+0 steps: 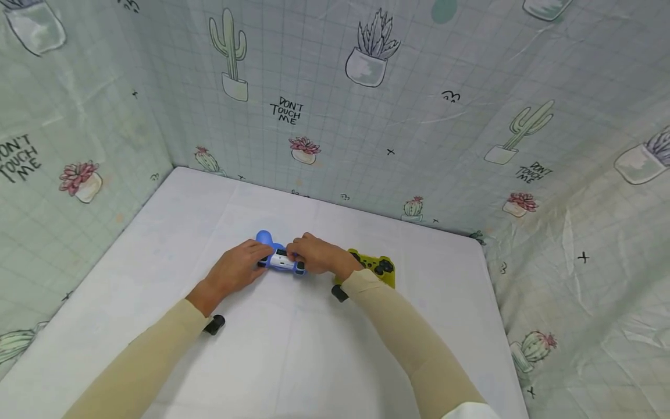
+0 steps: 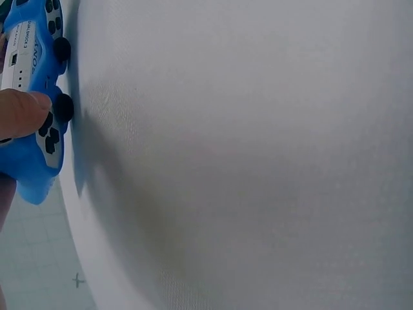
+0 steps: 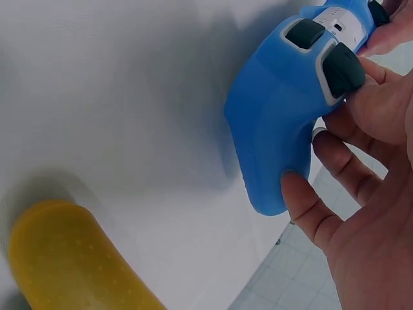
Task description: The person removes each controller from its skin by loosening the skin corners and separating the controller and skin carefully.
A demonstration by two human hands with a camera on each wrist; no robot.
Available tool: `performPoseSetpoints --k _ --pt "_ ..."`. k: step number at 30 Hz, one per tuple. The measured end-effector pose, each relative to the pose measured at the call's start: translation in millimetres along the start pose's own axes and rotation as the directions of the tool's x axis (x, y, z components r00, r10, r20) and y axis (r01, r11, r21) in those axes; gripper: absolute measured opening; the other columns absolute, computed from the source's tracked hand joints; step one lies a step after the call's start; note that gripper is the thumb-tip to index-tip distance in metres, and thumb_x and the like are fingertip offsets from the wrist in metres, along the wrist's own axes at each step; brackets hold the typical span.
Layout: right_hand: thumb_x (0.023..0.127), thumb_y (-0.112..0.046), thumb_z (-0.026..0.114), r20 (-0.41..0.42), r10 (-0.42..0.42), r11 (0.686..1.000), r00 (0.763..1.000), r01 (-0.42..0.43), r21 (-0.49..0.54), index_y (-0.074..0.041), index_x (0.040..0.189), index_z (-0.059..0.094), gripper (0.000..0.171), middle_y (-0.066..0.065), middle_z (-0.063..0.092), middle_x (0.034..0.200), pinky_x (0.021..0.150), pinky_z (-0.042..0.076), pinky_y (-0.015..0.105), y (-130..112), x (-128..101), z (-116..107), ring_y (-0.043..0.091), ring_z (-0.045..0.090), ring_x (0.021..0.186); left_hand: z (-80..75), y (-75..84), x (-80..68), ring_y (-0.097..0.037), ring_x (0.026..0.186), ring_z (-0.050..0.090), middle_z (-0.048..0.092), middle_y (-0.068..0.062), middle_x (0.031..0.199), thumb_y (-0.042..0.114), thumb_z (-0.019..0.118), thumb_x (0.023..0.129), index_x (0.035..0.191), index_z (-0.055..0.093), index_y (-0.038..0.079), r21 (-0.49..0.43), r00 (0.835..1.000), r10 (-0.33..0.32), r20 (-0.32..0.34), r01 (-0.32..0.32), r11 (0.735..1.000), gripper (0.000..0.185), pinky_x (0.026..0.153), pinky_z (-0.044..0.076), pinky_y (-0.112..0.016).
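A game controller in a blue sleeve (image 1: pixel 282 261) is held between both hands near the middle of the table, its white shoulder edge facing me in the head view. My left hand (image 1: pixel 238 267) grips one end; in the left wrist view its thumb (image 2: pixel 24 113) lies by the buttons, and the black sticks point toward the table surface. My right hand (image 1: pixel 318 254) holds the other end. In the right wrist view, that hand's fingers (image 3: pixel 306 206) curl around the blue grip, with the thumb side at the dark trigger (image 3: pixel 342 70).
A yellow game controller (image 1: pixel 386 266) lies on the white table (image 1: pixel 251 361), partly hidden by the right wrist. Small black devices sit at the left wrist (image 1: pixel 214 324) and right wrist (image 1: pixel 339 293). Patterned cloth walls (image 1: pixel 335 128) stand around the back and sides.
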State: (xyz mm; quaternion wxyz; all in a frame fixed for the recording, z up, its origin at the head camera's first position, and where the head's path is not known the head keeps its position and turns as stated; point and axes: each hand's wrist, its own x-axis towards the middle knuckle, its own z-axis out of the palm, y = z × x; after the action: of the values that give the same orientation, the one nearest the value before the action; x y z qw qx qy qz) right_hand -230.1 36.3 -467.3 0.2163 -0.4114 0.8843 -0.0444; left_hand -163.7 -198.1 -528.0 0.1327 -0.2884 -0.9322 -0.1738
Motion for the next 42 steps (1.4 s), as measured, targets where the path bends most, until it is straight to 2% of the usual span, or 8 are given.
performPoseSetpoints --k 6,10,16,21,24,30,35,42 --pt "0.109 -0.013 0.052 -0.041 -0.024 0.999 0.999 0.023 -0.022 -0.019 0.117 0.061 0.014 -0.002 0.063 0.116 0.098 0.047 0.032 -2.5 -4.5 3.4 0.017 0.051 0.110 0.8 0.4 -2.2 -0.029 0.120 0.068 0.076 -0.011 0.126 0.011 0.089 0.081 0.126 0.072 0.004 -0.003 1.000 -0.008 -0.004 0.008 1.000 0.049 0.102 0.058 -0.043" --pt "0.109 -0.013 0.052 -0.064 -0.050 0.998 0.997 0.046 -0.052 -0.020 0.119 0.063 0.016 -0.002 0.063 0.115 0.096 0.048 0.031 -2.8 -5.1 6.2 0.017 0.051 0.107 -0.3 0.4 -2.9 -0.029 0.120 0.068 0.076 -0.010 0.125 0.010 0.090 0.080 0.125 0.072 0.005 0.000 1.000 -0.017 0.002 0.017 1.000 0.049 0.101 0.058 -0.042" --pt "0.108 -0.012 0.053 -0.023 -0.044 0.990 0.999 0.041 -0.132 -0.021 0.113 0.062 0.014 -0.003 0.061 0.109 0.090 0.044 0.030 -6.1 -4.3 4.6 0.017 0.050 0.103 -2.6 2.7 0.8 -0.029 0.122 0.068 0.075 -0.010 0.126 0.011 0.089 0.082 0.127 0.072 0.006 0.009 0.999 -0.032 0.030 0.032 0.999 0.049 0.102 0.058 -0.043" --pt "0.107 -0.009 0.054 0.014 -0.011 0.994 1.000 0.013 -0.110 -0.018 0.109 0.057 0.010 -0.003 0.059 0.107 0.087 0.041 0.028 -10.0 -5.4 4.6 0.017 0.047 0.103 -5.5 5.6 3.2 -0.028 0.123 0.067 0.075 -0.009 0.126 0.011 0.088 0.083 0.127 0.072 0.007 0.016 0.998 -0.040 0.051 0.040 0.999 0.048 0.102 0.058 -0.043" --pt "0.108 -0.010 0.052 0.014 -0.017 0.995 1.000 0.019 -0.099 -0.017 0.112 0.057 0.009 -0.002 0.062 0.111 0.090 0.044 0.029 -10.3 -6.2 5.2 0.017 0.049 0.105 -5.7 5.6 2.8 -0.029 0.122 0.068 0.075 -0.009 0.126 0.010 0.088 0.083 0.127 0.072 0.006 0.022 0.998 -0.037 0.055 0.036 0.999 0.048 0.102 0.058 -0.043" --pt "0.108 -0.012 0.053 0.008 -0.066 0.992 0.998 0.066 -0.106 -0.018 0.126 0.061 0.020 -0.002 0.068 0.128 0.105 0.048 0.032 -6.8 -7.8 3.5 0.017 0.055 0.114 -4.8 4.6 0.2 -0.030 0.123 0.067 0.074 -0.011 0.127 0.008 0.088 0.082 0.127 0.071 0.004 0.034 0.998 -0.042 0.053 0.040 0.999 0.049 0.103 0.057 -0.044" --pt "0.106 -0.012 0.058 0.006 -0.103 0.985 0.995 0.103 -0.140 -0.017 0.119 0.063 0.015 -0.001 0.065 0.112 0.097 0.048 0.031 -5.9 -7.5 1.7 0.017 0.055 0.106 -4.1 6.1 -2.1 -0.029 0.120 0.068 0.075 -0.009 0.124 0.008 0.089 0.080 0.125 0.072 0.005 0.033 0.999 -0.033 0.038 0.032 0.999 0.048 0.100 0.059 -0.043" --pt "0.108 -0.015 0.054 0.003 -0.082 0.987 0.997 0.082 -0.138 -0.023 0.127 0.065 0.023 -0.003 0.063 0.116 0.097 0.051 0.029 -7.8 -10.9 5.9 0.015 0.054 0.107 -3.6 8.3 -2.1 -0.028 0.118 0.069 0.076 -0.009 0.123 0.009 0.090 0.079 0.125 0.073 0.004 0.066 0.999 -0.025 0.039 0.023 0.998 0.049 0.099 0.059 -0.042"
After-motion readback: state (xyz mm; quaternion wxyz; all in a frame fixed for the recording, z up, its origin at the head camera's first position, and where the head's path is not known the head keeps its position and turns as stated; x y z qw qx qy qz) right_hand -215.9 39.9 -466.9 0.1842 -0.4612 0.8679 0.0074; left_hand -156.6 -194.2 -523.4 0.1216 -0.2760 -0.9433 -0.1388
